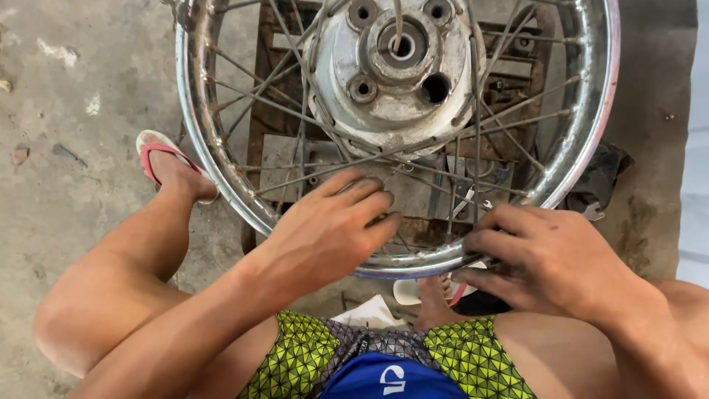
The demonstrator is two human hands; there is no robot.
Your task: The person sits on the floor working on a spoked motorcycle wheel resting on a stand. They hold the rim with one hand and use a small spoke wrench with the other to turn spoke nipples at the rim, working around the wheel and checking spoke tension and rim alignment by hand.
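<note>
A chrome spoked wheel rim (199, 133) with a grey metal hub (391, 66) lies flat in front of me on a rusty metal stand (269, 111). My left hand (329, 229) rests over the near spokes, fingers curled down among them close to the rim. My right hand (546, 255) grips the near edge of the rim, fingers pinched around a spoke end there. Thin steel spokes (413, 148) cross from hub to rim. What my fingertips hold is hidden.
My bare knees flank the wheel; one foot in a pink and white sandal (159, 155) sits at the left, another sandal (413, 292) lies under the rim. A dark rag (602, 174) and a small wrench (591, 213) lie at the right on the concrete floor (66, 111).
</note>
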